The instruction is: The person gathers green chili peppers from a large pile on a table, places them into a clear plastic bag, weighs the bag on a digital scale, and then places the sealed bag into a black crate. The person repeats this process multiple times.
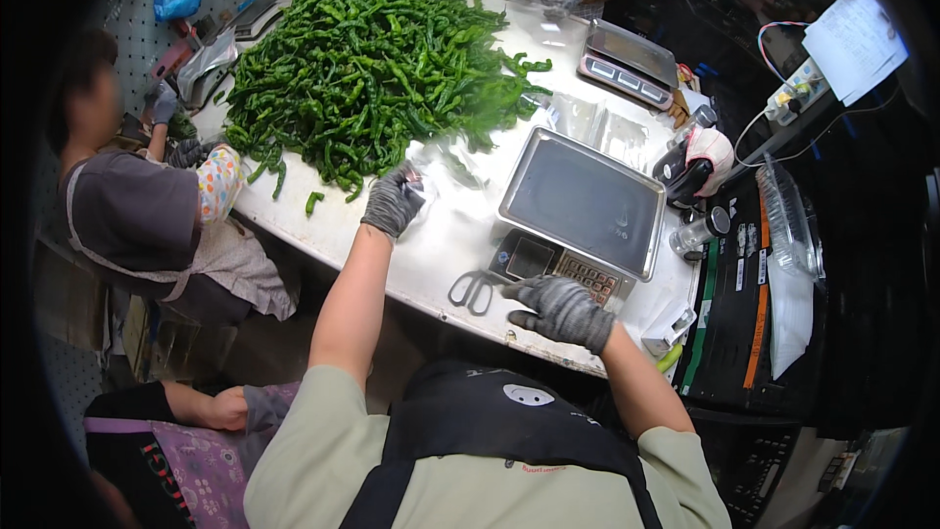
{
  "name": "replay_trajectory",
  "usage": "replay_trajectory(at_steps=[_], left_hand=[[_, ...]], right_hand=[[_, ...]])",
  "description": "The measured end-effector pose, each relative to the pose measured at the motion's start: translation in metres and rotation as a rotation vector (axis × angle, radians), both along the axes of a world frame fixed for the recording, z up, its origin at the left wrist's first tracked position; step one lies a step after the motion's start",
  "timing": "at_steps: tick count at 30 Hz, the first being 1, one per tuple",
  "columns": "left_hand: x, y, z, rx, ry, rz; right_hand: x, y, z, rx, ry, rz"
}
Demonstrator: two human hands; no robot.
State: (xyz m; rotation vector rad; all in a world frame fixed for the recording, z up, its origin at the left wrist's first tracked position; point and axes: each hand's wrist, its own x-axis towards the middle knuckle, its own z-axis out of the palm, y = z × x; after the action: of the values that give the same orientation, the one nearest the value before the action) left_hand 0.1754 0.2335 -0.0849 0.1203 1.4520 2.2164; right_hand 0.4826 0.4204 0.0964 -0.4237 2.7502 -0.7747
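Note:
My left hand (395, 200), in a grey knit glove, grips the edge of a clear plastic bag (459, 165), which is blurred. Just beyond it rises a large heap of green peppers (367, 73), with a few loose ones at its near edge. My right hand (564, 314), gloved alike, hovers at the near side of a digital scale (580, 206), partly over its keypad (587, 275). Its fingers look apart, and no object shows in them. The scale's metal tray holds nothing. Dark-handled scissors (472, 292) lie left of my right hand.
A second scale (629, 62) stands at the far right, with flat clear bags (620, 136) nearer. Glass jars (701, 231) and a white box (668, 327) line the right side. Co-workers (147, 220) stand around the white table (323, 235).

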Motion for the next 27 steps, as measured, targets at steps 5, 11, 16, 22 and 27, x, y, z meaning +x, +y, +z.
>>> replay_trajectory(at_steps=[5, 11, 16, 22, 27], left_hand=[[0.115, 0.028, 0.127, 0.186, 0.374, 0.137], [0.182, 0.03, 0.121, -0.059, 0.135, -0.026], [0.186, 0.012, 0.12, -0.482, 0.599, -0.08], [0.192, 0.002, 0.083, -0.831, 0.717, -0.362], [0.189, -0.002, 0.077, -0.884, 0.794, -0.147]], right_hand=[[-0.029, -0.036, -0.07, -0.426, 0.319, -0.45], [-0.045, -0.053, -0.106, -0.792, 0.366, -0.693], [-0.033, -0.041, -0.095, -0.989, 0.15, -0.859], [-0.023, -0.05, -0.108, -1.153, 0.036, -0.702], [-0.017, -0.049, -0.097, -1.102, 0.113, -0.764]])
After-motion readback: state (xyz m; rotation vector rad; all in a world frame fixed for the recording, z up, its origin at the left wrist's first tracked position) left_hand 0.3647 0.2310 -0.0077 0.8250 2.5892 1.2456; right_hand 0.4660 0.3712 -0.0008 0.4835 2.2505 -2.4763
